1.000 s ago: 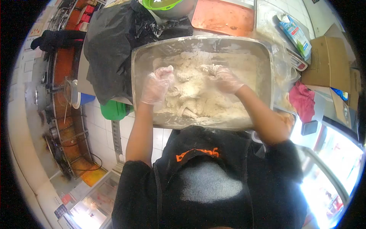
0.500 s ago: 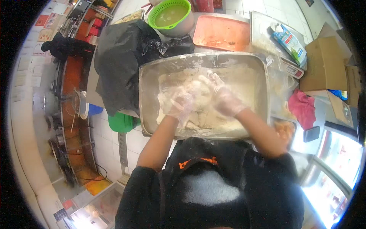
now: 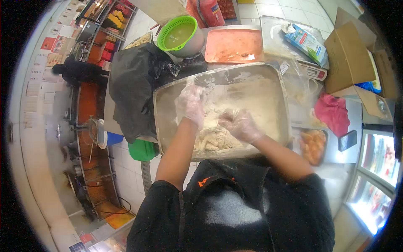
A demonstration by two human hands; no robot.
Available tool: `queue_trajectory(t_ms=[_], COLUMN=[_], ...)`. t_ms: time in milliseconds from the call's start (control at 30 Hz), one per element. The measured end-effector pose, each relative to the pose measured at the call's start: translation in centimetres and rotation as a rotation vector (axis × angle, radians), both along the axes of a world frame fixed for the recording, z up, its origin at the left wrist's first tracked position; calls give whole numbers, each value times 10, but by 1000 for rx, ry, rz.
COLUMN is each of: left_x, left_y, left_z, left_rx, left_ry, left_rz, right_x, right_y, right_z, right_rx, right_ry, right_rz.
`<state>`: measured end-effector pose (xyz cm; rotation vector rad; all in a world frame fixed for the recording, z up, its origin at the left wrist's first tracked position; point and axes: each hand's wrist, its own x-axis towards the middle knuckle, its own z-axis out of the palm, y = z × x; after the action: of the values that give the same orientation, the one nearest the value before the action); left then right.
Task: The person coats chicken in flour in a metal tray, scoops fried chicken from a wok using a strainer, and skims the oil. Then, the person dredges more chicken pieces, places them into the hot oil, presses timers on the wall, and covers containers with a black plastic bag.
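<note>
Floured pieces (image 3: 214, 140): clumped in the near part of 1 large metal pan (image 3: 166, 113), landmark for all places below. Pale flour (image 3: 256, 92) is spread over much of the pan floor and smeared on its walls.

Both hands are over the pan, in clear, flour-dusted gloves. Left hand (image 3: 192, 103): at the left part of the pan, forearm reaching across the near rim. Its fingers are whitened and partly blurred; cannot tell whether they are open, closed or gripping. Right hand (image 3: 241, 125): near the middle of the pan, just beyond the floured pieces and to their right. Fingers curled inward; cannot tell whether they grip a piece.

Left of pan: black plastic sheet (image 3: 132, 84), crumpled. Green container (image 3: 142, 150): lower, off the pan's near left corner.

Beyond the far rim: 1 green basket (image 3: 164, 30) seated in a grey pot (image 3: 192, 47), with cloudy liquid inside; to its right, 1 orange-pink tray (image 3: 233, 46), stained.

Beyond the far right corner: blue-and-white packet (image 3: 306, 44), lying tilted.

Right of pan: open cardboard box (image 3: 348, 59); on the surface (image 3: 354, 111), red cloth (image 3: 332, 113), dark phone (image 3: 347, 140) and a tray of orange-toned pieces (image 3: 312, 147).
</note>
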<state>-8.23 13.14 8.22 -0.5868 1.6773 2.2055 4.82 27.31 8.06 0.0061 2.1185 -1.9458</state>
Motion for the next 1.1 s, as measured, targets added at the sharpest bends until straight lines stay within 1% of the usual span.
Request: queue_trajectory(t_ms=[33, 67, 100, 133, 167, 200, 233, 267, 300, 333, 367, 400, 433, 467, 500, 533, 567, 600, 633, 667, 700, 733, 767, 800, 833, 867, 900, 933, 967, 1000, 1033, 1067, 1100], left_x=[1, 2, 3, 4, 2, -4, -4, -2, -1, 0, 2, 6, 9, 9, 1, -6, -4, 3, 14, 28, 38, 45, 51, 60, 66, 66, 69, 71, 77, 88, 100, 114, 126], left_y=[3, 4, 7, 9, 10, 13, 14, 18, 17, 17, 12, 6, 1, -10, -33, -59, -77, -94, -116, -137, -156, -175, -194, -211, -225, -238, -245, -249, -253, -260, -273, -289, -297], left_z=[1, -6, -13, -20, -29, -32, -36, -33, -28, -25, -20, -18, -16, -12, -12, -12, 3, 22, 31, 38, 42, 41, 37, 30, 15, -5, -16, -29, -26, -15, -6, -2, 18], left_rx=[36, -23, -28, 40, 110, 69, 67, 68, 72, 75, 69, 70, 4, -65, -323, -596, -809, -1032, -1047, -1384, -1720, -1728, -1634, -1501, -1489, -1188, -884, -761, -732, -803, -883, -910, -906], left_ry=[49, 115, 114, 282, 451, 466, 466, 482, 486, 492, 454, 412, 372, 336, 578, 817, 884, 933, 916, 912, 887, 862, 531, 204, 175, 198, 220, 189, 194, 271, 347, 331, 320], left_rz=[-23, -77, -79, -165, -252, -326, -327, -210, -151, -93, -181, -271, -210, -149, -239, -315, -338, -359, -332, -284, -238, -229, -372, -493, -468, -425, -377, -319, -284, -293, -301, -297, -277], right_x=[0, 0, -3, -6, -7, -9, -12, -14, -11, -4, 3, 8, 16, 19, 18, 20, 31, 38, 45, 47, 50, 56, 62, 61, 58, 57, 64, 73, 75, 77, 78, 66, 59], right_y=[5, 2, -7, -18, -23, -28, -30, -31, -34, -40, -42, -46, -39, -32, -27, 1, 15, 32, 49, 69, 84, 94, 101, 105, 107, 107, 106, 108, 105, 101, 91, 76, 56], right_z=[13, 19, 16, 7, -3, -13, -24, -26, -27, -29, -29, -34, -39, -41, -42, 15, 3, 3, 2, 30, 42, 36, 31, 32, 35, 38, 34, 26, 41, 55, 94, 124, 150], right_rx=[202, 370, 365, 455, 488, 537, 592, 639, 638, 643, 658, 672, 692, 665, 631, 786, 1014, 1114, 1211, 1105, 991, 936, 883, 892, 728, 571, 599, 577, 490, 402, 250, 261, 376], right_ry=[-67, 11, 9, 340, 508, 672, 508, 343, 343, 424, 496, 370, 353, 465, 585, 562, 598, 630, 651, 556, 449, 232, 18, 28, -175, -380, -381, -321, -229, -136, -47, -32, -51], right_rz=[-61, -81, -82, -273, -367, -468, -283, -97, -97, 40, 179, 267, 268, 245, 226, 272, 62, -31, -128, -356, -576, -600, -618, -588, -506, -421, -391, -527, -573, -610, -551, -524, -505])
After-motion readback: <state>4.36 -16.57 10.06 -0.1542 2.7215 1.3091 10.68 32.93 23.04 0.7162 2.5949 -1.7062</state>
